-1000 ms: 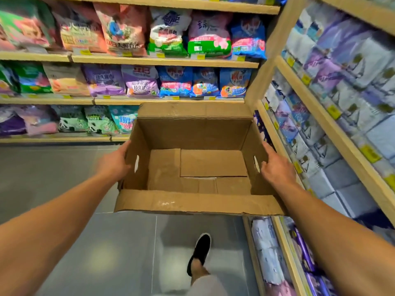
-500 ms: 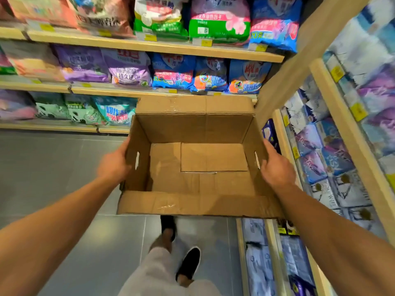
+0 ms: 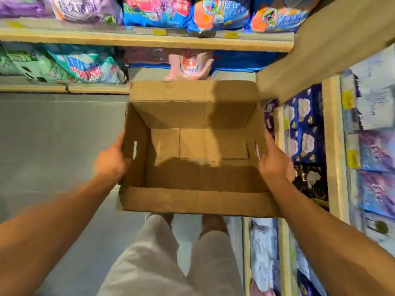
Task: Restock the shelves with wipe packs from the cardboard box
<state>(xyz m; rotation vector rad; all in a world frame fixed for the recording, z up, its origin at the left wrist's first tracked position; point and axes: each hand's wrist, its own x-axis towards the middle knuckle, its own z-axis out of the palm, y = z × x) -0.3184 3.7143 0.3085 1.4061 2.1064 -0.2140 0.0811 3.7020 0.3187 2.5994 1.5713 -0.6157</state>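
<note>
While left hand (image 3: 111, 159) and right hand (image 3: 274, 162) gripped the empty cardboard box (image 3: 196, 150) by its side walls, it risked clipping the shelf (image 3: 147, 40) beyond.

Grey tiled floor (image 3: 53, 146) at left. Yellow price labels (image 3: 159, 32) along the front edge of the upper ledge ahead. Blue-and-orange bags (image 3: 215, 13) above it; teal and green bags (image 3: 85, 65) below left; a pink bag (image 3: 189, 65) at centre. Beige trousers (image 3: 149, 259) at bottom.
</note>
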